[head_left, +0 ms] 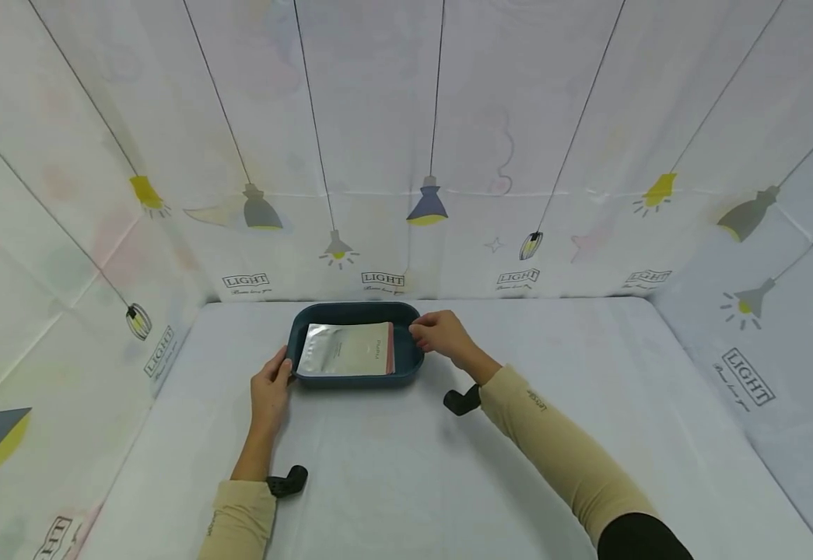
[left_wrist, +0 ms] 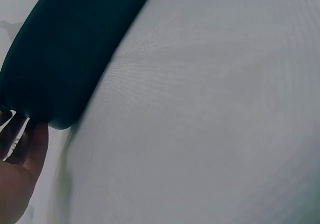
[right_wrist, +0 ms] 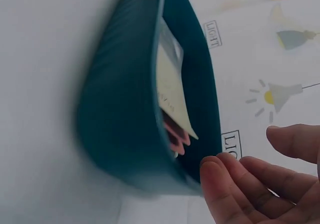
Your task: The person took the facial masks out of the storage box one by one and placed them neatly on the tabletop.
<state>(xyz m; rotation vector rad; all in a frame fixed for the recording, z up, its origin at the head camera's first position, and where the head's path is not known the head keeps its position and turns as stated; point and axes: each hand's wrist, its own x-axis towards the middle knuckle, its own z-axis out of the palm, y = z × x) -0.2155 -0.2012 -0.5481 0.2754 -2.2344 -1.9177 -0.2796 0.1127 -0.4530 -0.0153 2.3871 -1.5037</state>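
Note:
A dark teal plastic tray (head_left: 360, 382) stands near the back of the table in the head view. My left hand (head_left: 271, 393) grips its left end, thumb at the front corner. In the left wrist view, that hand's fingertips meet the end wall. My right hand (head_left: 446, 336) is at the right end; in the right wrist view its fingertips (right_wrist: 214, 168) touch or nearly touch the rim, with the thumb held apart. Inside lies a flat silver-and-cream sachet (head_left: 350, 349), with pink-edged packets (right_wrist: 176, 139) beneath it. The tray's underside is hidden.
A white cloth covers the table (head_left: 392, 474). Behind and beside it hang white curtains (head_left: 378, 117) printed with lamps and the word LIGHT. Dark wrist-worn devices (head_left: 462, 400) sit by both forearms.

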